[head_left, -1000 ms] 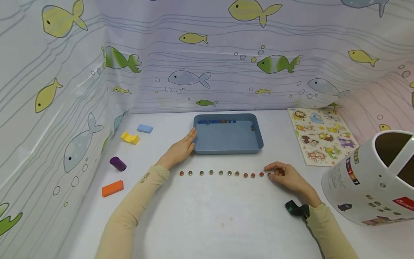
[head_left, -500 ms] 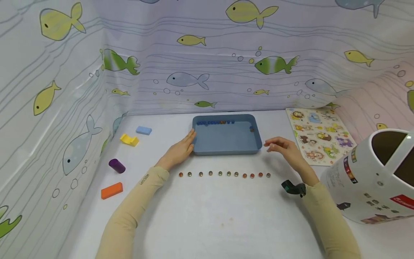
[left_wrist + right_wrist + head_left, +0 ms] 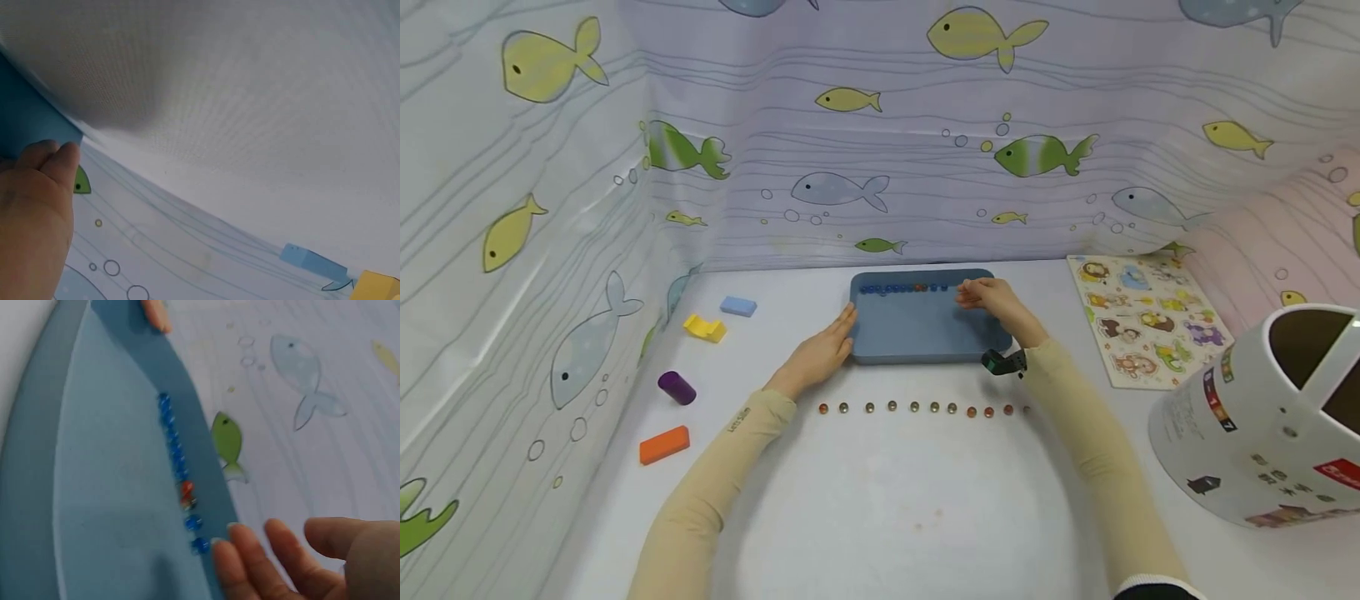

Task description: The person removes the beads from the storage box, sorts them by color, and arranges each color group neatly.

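Right hand [image 3: 996, 302] moves from marble row [image 3: 917, 407] into blue tray [image 3: 917, 333], fingers loose near marbles [image 3: 181, 469] at 12 o'clock; left hand [image 3: 816, 354] flat against tray's 9 o'clock edge.

One blue tray [image 3: 917, 354], eleven beads in a row [image 3: 925, 407], four blocks [image 3: 677, 387]

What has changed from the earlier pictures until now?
The right hand left the end of the marble row and moved forward over the blue tray, to the marbles along its far wall. The left hand stayed at the tray's left edge; the row stayed.
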The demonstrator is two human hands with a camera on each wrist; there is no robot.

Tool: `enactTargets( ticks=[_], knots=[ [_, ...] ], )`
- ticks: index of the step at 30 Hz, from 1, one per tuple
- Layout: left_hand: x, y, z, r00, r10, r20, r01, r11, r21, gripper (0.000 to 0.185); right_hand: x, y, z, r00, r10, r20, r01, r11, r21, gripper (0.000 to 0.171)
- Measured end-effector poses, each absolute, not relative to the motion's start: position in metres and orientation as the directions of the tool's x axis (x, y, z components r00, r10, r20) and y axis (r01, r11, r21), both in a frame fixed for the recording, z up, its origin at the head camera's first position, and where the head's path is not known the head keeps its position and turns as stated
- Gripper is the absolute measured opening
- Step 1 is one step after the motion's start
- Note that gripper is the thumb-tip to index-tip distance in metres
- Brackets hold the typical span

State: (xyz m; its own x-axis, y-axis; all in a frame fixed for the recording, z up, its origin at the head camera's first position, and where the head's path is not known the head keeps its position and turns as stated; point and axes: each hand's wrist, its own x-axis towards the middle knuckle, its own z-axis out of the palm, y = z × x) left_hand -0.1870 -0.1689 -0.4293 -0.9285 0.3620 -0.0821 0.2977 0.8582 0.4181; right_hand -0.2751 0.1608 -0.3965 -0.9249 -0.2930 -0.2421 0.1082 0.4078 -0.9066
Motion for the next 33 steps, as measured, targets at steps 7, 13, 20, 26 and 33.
enactTargets(
  ticks=[7, 13, 20, 26, 33],
  knots=[
    [-0.186, -0.166, -0.434, -0.925, 0.371, -0.082, 0.303, 0.849, 0.432, 0.057, -0.298, 0.15, -0.417, -0.969, -0.09, -0.229, 0.201, 0.247, -0.948, 0.041],
    [-0.186, -0.167, -0.434, -0.923, 0.379, -0.067, 0.32, 0.852, 0.413, 0.056, -0.304, 0.148, -0.418, -0.982, 0.006, -0.187, 0.187, 0.102, -0.977, 0.041],
    [-0.188, -0.171, -0.431, -0.921, 0.383, -0.071, 0.324, 0.855, 0.406, 0.056, -0.306, 0.141, -0.412, -0.979, 0.033, -0.203, 0.206, 0.185, -0.961, 0.037],
    [-0.187, -0.172, -0.43, -0.925, 0.37, -0.083, 0.307, 0.859, 0.41, 0.056, -0.313, 0.127, -0.418, -0.975, -0.044, -0.22, 0.199, 0.283, -0.938, 0.035],
    [-0.184, -0.17, -0.426, -0.923, 0.372, -0.094, 0.303, 0.857, 0.416, 0.057, -0.316, 0.122, -0.438, -0.979, -0.055, -0.198, 0.151, 0.467, -0.871, 0.031]
  ],
)
